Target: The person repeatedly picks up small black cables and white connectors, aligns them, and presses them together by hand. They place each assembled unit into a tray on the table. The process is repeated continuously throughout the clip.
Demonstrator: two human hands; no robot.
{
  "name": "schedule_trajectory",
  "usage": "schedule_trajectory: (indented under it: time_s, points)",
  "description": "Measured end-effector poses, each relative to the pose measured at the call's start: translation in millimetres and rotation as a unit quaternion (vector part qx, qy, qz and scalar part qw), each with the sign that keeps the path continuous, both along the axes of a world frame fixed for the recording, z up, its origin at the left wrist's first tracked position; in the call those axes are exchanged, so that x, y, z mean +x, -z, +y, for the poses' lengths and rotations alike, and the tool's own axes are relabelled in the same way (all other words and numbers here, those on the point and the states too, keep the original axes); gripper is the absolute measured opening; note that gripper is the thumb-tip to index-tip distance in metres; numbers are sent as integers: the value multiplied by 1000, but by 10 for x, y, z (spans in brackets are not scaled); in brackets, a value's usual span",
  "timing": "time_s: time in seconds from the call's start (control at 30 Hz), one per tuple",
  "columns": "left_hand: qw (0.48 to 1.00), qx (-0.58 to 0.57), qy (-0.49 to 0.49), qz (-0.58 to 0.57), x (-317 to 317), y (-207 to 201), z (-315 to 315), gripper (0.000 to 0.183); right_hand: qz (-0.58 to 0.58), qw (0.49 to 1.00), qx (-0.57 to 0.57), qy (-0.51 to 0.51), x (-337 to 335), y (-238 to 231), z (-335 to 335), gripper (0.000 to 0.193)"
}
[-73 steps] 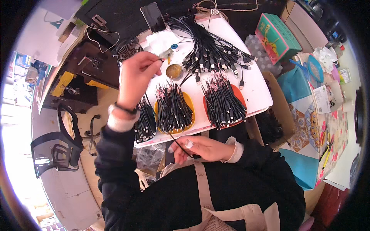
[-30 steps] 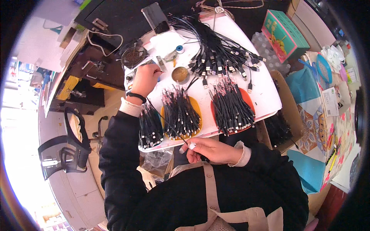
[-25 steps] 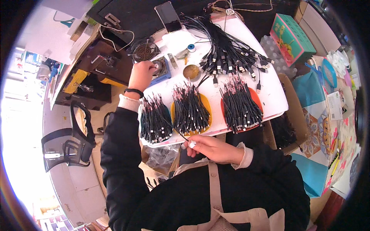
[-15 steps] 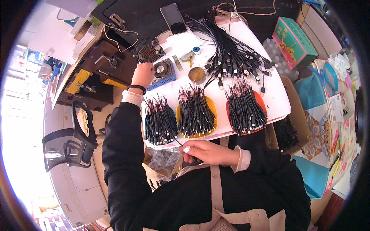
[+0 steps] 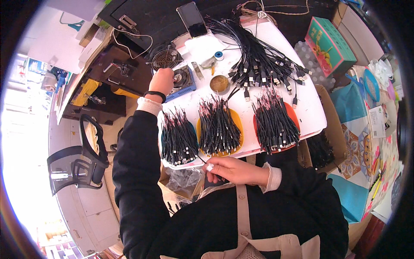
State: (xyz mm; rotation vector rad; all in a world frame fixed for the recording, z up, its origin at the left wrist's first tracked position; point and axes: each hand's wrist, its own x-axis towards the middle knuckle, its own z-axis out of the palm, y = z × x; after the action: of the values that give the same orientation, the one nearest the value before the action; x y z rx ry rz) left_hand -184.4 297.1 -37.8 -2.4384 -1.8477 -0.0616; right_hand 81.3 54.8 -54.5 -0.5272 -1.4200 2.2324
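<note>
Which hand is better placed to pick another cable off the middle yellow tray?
Probably the right hand: it sits at the table edge just below the yellow tray, though it seems to hold a cable. The left hand is farther off, by the small fan.

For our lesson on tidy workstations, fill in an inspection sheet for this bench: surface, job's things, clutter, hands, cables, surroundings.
Surface: white table, crowded.
Job's things: short black cables bundled on teal tray, yellow tray and red tray; small fan.
Clutter: phone, solder tin, tape roll.
Hands: left hand beside the fan; right hand pinches one thin cable.
Cables: loose black heap at the table's far side.
Surroundings: office chair, teal box.
</note>
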Motion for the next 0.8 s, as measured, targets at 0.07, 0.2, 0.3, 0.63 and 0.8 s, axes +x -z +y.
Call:
schedule_trajectory:
  time_s: [0.07,0.2,0.3,0.63,0.8]
  points:
    - [1000,8,-3,1,26,-19,-13,7,-12,1000,5,-2,8,10,-13,29]
    - [993,37,19,-108,93,-273,-231,9,-24,1000,-7,9,113,65,-90,26]
    - [954,71,19,-292,218,-585,-668,10,-68,998,-3,-1,327,150,-175,25]
    - [538,-130,88,-828,1694,-1131,-2599,9,-79,900,345,256,992,-262,-604,58]
    - [411,-266,176,-854,2464,-1116,-2799,14,-108,887,344,288,1165,-667,-899,43]
